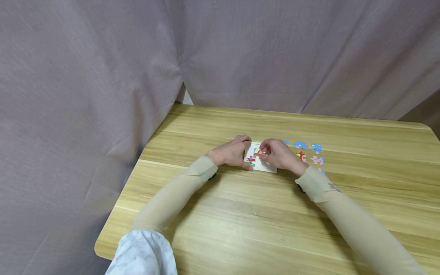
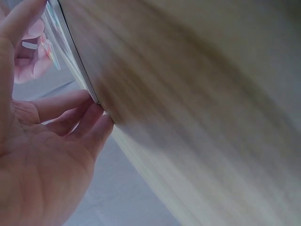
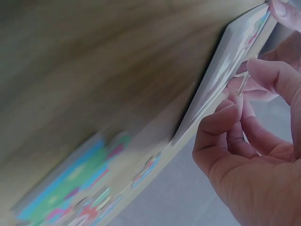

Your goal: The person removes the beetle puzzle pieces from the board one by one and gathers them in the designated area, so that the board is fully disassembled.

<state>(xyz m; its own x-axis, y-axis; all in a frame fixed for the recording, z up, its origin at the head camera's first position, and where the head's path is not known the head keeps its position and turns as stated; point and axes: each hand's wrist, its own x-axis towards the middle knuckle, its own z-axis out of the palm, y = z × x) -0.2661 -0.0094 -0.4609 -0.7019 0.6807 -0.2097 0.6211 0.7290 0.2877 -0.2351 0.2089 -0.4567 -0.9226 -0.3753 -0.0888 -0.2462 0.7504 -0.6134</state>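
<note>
A white puzzle tray (image 1: 267,166) lies on the wooden table between both hands. My left hand (image 1: 233,152) grips its left side, thumb at the near edge and fingers at the far edge; the left wrist view shows the fingertips against the tray's edge (image 2: 77,56). In the tray's near left corner sits a jigsaw piece (image 1: 251,160) with red, purple and green on it. My right hand (image 1: 279,153) pinches a red and blue jigsaw piece (image 1: 259,152) between thumb and fingers, over the tray. Seen edge-on in the right wrist view, that held piece (image 3: 243,84) looks thin and tilted.
Right of the tray, several loose jigsaw pieces lie in rows, among them a blue one (image 1: 300,145), a red one (image 1: 301,156) and a pink one (image 1: 317,160). My right forearm partly covers the nearest ones. A grey curtain (image 1: 247,57) hangs behind the table (image 1: 220,225).
</note>
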